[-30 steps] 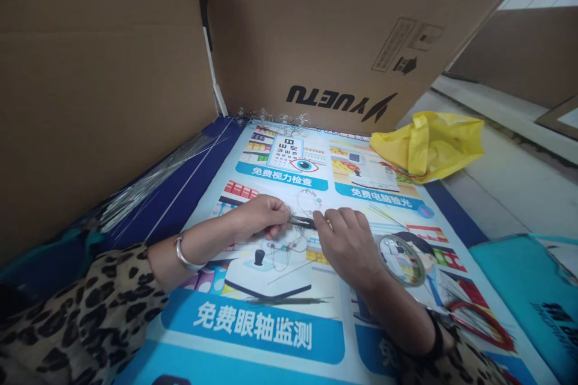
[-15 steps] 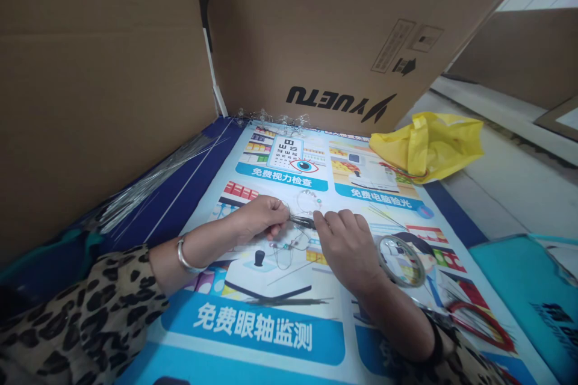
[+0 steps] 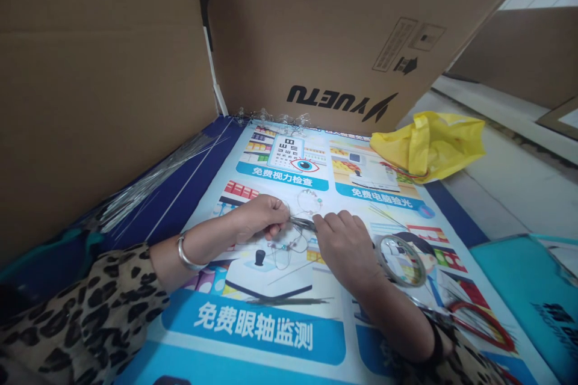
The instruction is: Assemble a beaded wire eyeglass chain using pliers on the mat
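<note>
In the head view, my right hand [image 3: 347,246] is wrapped round a pair of pliers [image 3: 303,224], its jaws pointing left. My left hand [image 3: 262,216] pinches thin wire right at the jaw tips. From there a fine wire piece with small beads [image 3: 285,246] hangs in loops between my hands. The exact spot where jaws and wire meet is too small to make out. Just beyond the pliers lies a beaded wire ring [image 3: 309,201] on the printed sheet [image 3: 198,230].
A roll of clear tape [image 3: 401,261] and a red coil [image 3: 482,326] lie by my right forearm. Cut wires [image 3: 153,177] are bundled at left; wire pieces [image 3: 271,118] line the cardboard wall [image 3: 316,30]. A yellow bag [image 3: 427,147] sits far right, a turquoise bag [image 3: 519,289] nearer.
Both hands stay almost in place. The pliers have turned slightly in my right hand, and the hanging beaded wire has shifted a little.
</note>
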The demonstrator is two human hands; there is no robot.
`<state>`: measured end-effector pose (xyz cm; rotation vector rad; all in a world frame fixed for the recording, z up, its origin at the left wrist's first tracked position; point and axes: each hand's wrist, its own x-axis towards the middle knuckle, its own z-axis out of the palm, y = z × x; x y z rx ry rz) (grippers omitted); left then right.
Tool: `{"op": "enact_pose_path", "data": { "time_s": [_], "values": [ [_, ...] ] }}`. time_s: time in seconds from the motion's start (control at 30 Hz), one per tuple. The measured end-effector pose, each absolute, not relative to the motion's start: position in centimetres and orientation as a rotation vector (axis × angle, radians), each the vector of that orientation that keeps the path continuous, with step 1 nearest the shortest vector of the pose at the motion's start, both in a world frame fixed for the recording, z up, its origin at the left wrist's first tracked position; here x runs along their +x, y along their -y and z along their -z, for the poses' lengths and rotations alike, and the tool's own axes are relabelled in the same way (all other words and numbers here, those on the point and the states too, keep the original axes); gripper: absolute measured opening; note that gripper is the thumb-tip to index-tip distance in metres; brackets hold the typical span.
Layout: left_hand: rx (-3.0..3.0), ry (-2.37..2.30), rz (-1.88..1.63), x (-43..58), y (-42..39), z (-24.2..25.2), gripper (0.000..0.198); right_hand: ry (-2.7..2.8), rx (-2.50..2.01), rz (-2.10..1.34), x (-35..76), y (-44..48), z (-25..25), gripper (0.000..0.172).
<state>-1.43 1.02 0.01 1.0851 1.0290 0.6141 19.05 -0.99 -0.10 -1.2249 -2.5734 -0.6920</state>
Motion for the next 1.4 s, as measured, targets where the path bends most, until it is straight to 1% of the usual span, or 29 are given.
{"op": "enact_pose_path", "data": {
  "time_s": [0.3, 0.6, 0.83, 1.1, 1.3, 1.4],
  "values": [
    [1.063, -1.048, -0.621, -1.4, -1.0, -0.4, 0.017, 2.597, -1.264, 0.627, 19.0, 0.9, -0.2, 0.021],
    [1.036, -0.937, -0.609, -1.6, -1.0, -0.5, 0.018, 2.571, -1.306, 0.572, 19.2, 1.1, -0.7, 0.02],
    [1.063, -0.868, -0.574, -1.8, -1.1, -0.1, 0.011, 2.599, -1.265, 0.539, 19.1, 1.0, -0.7, 0.019],
    [1.069, -0.857, -0.57, -1.8, -1.0, -0.3, 0.01, 2.624, -1.256, 0.532, 19.2, 0.8, -0.5, 0.019],
    [1.086, -0.853, -0.573, -1.9, -1.1, -0.4, 0.014, 2.647, -1.277, 0.311, 19.5, 0.2, -0.3, 0.017],
    [1.101, -0.849, -0.562, -2.0, -1.2, -0.4, 0.013, 2.667, -1.249, 0.259, 19.6, 0.1, -0.3, 0.018]
  ]
}}
